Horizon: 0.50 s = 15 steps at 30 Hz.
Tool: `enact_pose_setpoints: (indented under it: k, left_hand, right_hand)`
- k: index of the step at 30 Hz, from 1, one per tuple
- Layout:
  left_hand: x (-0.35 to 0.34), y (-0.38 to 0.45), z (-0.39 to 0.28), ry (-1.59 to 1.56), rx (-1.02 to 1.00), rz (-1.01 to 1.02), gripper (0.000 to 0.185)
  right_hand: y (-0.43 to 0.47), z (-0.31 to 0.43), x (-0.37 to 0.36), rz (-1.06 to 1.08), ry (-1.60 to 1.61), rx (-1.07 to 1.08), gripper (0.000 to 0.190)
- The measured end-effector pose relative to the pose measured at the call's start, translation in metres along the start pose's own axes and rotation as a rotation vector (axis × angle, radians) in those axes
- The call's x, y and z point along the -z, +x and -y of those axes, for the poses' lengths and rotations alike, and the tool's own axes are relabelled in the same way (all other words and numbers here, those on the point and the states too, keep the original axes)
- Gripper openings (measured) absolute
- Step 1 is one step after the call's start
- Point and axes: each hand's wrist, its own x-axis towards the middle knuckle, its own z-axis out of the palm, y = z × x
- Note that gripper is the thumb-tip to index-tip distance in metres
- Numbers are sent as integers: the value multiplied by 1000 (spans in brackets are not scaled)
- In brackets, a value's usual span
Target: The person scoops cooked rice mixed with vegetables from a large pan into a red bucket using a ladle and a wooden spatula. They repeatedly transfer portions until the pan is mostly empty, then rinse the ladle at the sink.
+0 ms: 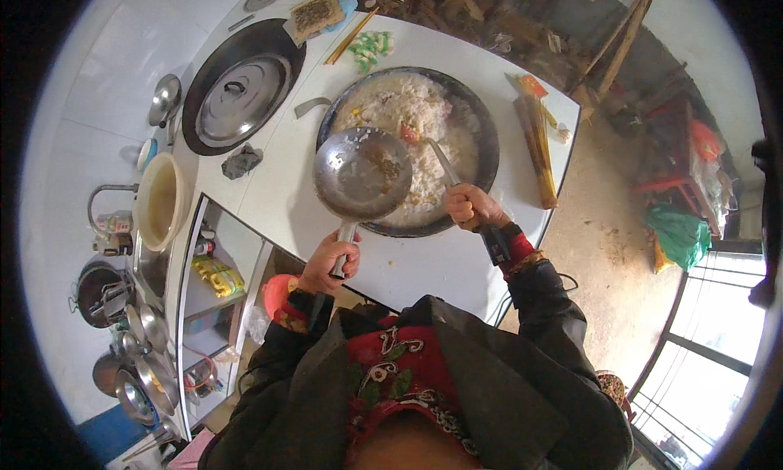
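A large dark wok [487, 134] set into the white counter holds a pale, rice-like food [422, 100] with red and yellow bits. My left hand [333, 259] grips the handle of a big round metal ladle [362, 173], whose bowl lies over the wok's left part and has some grains and brown residue on it. My right hand [474, 206] is closed around a metal utensil [443, 160], its narrow end reaching into the food near a red piece [409, 134]. What shape that end has under the food is not clear.
Left of the wok is a second wok [194, 103] with a metal lid [244, 100]. A dark crumpled lump [241, 162], a green-white cloth [371, 49] and chopsticks [351, 37] lie nearby. A bamboo brush [536, 149] rests at right; a cream basin [160, 202] stands far left.
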Motion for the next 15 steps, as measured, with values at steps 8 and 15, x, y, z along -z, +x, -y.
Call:
enact_pose_setpoints:
  k: [8, 15]
  left_hand:
    - [8, -12, -8, -29, -69, -90, 26]
    - [22, -13, -12, -39, -70, -66, 25]
  right_hand:
    - [-22, -11, -22, -153, 90, -33, 34]
    - [-29, -30, -41, -372, -190, 23, 37]
